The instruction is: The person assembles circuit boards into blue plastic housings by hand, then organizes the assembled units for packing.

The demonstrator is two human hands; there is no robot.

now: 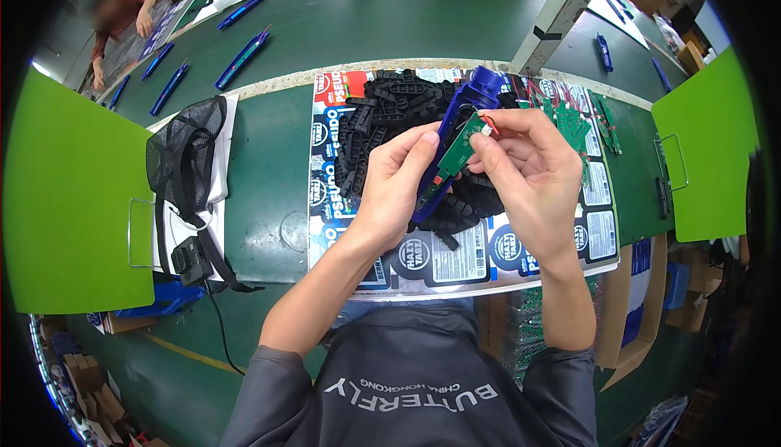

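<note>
My left hand is closed around a long blue plastic housing, which I hold tilted above the table. A narrow green circuit board lies along the housing's open side, partly out of it at its upper end. Between the thumb and fingers of my right hand is a small white connector with red wires, at the board's upper end. Below and behind the housing lies a heap of black plastic parts. To the right of it are several loose green circuit boards with red wires.
A printed sheet covers the work area. Bright green panels stand on both sides. A black mesh cap lies left. Several blue housings rest on the far green table. A metal post rises beyond; another person works far left.
</note>
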